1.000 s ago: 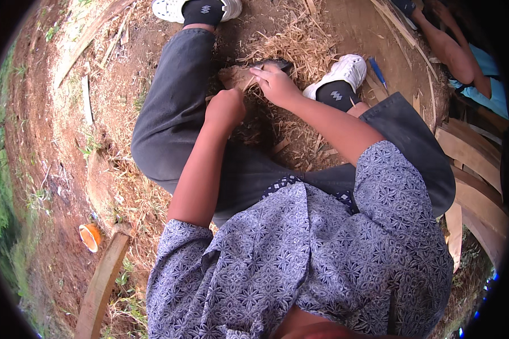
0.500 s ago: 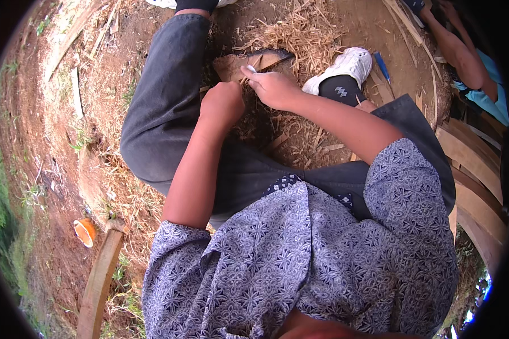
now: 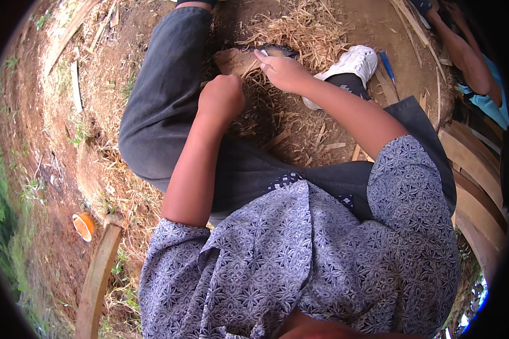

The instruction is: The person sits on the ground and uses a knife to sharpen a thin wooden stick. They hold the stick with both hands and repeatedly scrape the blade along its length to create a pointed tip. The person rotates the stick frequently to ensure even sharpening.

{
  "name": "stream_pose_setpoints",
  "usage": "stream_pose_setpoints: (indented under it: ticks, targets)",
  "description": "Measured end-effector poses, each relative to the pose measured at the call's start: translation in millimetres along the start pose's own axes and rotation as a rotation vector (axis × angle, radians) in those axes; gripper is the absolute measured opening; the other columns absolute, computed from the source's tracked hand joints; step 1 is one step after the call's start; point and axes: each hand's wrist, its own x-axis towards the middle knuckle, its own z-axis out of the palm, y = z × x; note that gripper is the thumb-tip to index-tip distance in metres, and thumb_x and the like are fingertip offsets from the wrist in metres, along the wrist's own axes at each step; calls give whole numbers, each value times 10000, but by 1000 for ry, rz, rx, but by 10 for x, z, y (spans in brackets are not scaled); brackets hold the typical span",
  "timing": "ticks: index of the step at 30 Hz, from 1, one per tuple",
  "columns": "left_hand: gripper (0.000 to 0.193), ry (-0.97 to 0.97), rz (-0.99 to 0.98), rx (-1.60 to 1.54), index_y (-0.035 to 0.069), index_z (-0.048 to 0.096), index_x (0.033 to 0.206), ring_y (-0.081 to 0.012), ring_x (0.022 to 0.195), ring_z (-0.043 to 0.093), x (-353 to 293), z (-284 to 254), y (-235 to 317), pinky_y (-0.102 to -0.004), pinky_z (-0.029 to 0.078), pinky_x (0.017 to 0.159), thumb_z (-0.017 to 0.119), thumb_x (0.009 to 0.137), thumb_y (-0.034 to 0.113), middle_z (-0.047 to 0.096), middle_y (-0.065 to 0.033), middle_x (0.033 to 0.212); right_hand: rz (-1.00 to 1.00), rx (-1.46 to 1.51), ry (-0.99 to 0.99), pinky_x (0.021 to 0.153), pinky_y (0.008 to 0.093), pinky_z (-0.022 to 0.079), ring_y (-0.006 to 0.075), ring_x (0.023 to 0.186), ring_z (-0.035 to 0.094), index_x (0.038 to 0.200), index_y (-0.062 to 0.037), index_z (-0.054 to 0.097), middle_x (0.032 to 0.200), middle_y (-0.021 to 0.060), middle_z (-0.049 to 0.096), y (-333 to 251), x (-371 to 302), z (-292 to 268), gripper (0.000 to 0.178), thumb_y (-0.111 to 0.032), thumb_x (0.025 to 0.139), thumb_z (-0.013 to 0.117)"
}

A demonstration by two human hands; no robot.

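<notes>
Between both hands' fingers, a thin wooden strip (image 3: 250,68) seems gripped by the left hand (image 3: 221,96), curled tight; a small white object (image 3: 264,52) seems pinched by the right hand (image 3: 284,74). Were the strip twisted by uneven grip, fingers could be scraped.

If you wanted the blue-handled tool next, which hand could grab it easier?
Probably the right hand: it's nearer the blue-handled tool, which lies just right of the white shoe. The left hand is farther away.
</notes>
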Motion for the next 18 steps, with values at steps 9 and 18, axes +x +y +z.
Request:
stream_pose_setpoints:
  ticks: [9,18]
  targets:
    - [199,44,11,-67,-36,701,898,-460,862,724,7,62,-42,-543,589,780,542,858,76,720,-296,907,-162,96,-36,1066,459,489,423,1205,626,1539,-244,493,1454,134,587,-116,-166,46,459,-290,1087,431]
    - [180,174,-20,-140,-62,581,960,-504,800,703,35,134,-71,-575,572,732,491,915,87,699,-326,846,-40,-15,95,1008,415,506,366,1189,645,1508,-217,547,1378,182,638,137,-15,-9,463,-332,1060,521]
